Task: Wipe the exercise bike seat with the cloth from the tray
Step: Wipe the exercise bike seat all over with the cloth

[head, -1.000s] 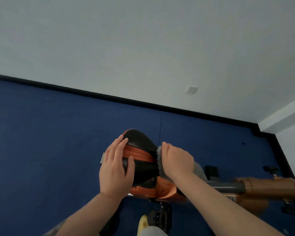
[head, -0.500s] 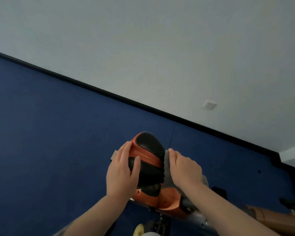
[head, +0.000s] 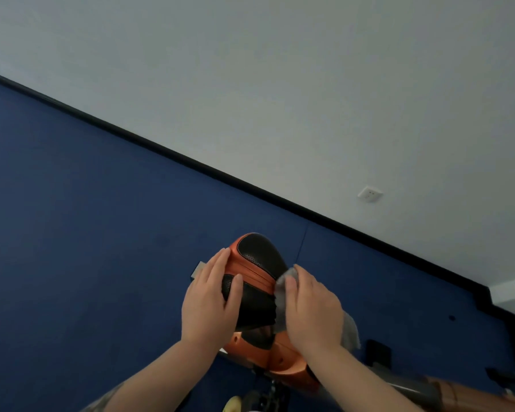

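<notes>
Seat (head: 257,272) gripped by left hand (head: 210,304); right hand (head: 312,310) presses cloth (head: 283,292).

Blue floor (head: 87,263) lies open left of the seat (head: 259,263); bike frame (head: 286,361) seemingly crowds right.

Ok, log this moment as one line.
step: wiping | left hand: steadying seat | right hand: pressing grey cloth on seat's right side | tray: not visible
</notes>
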`<state>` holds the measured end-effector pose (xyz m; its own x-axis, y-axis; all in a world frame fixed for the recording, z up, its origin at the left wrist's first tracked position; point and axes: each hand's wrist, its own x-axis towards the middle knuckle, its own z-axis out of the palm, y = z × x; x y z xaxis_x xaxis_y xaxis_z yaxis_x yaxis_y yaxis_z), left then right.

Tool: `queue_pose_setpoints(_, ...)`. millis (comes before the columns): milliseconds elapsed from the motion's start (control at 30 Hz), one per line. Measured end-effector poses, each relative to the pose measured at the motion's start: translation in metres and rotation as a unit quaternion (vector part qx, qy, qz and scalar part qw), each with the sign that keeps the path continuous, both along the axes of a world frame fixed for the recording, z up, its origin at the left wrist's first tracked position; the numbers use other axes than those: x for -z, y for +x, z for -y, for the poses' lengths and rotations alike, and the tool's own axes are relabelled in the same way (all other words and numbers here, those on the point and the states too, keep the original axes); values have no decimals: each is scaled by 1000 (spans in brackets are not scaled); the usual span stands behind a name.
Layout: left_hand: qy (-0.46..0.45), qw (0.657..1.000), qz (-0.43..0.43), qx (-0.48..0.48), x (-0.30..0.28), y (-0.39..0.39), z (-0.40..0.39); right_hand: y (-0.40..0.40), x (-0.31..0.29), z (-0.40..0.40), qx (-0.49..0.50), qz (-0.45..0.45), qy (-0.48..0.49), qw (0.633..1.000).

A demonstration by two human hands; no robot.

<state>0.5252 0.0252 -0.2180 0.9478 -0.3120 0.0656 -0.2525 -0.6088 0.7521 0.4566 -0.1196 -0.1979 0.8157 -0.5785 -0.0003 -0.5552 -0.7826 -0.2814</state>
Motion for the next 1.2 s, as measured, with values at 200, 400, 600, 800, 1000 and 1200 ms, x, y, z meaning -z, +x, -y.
queue_pose_setpoints(200,-1,1000,18,-9,3,-1,2,67,1,-12,-7,16,79,997)
queue_pose_setpoints(400,-32,999,12,1,4,1,0,10,0,10,-186,-7,56,981)
queue_pose_setpoints(600,-27,1000,9,3,4,3,1,70,-6,5,-55,-20,185,981)
queue_pose_setpoints(800,-40,999,-14,-4,1,0,-2,80,-4,1,-229,18,101,968)
queue_pose_setpoints(1000,-4,999,-50,1,5,-11,-12,81,4,27,-262,42,189,946)
queue_pose_setpoints(1200,21,998,-66,0,7,-15,-19,133,-12,-12,-265,-116,21,957)
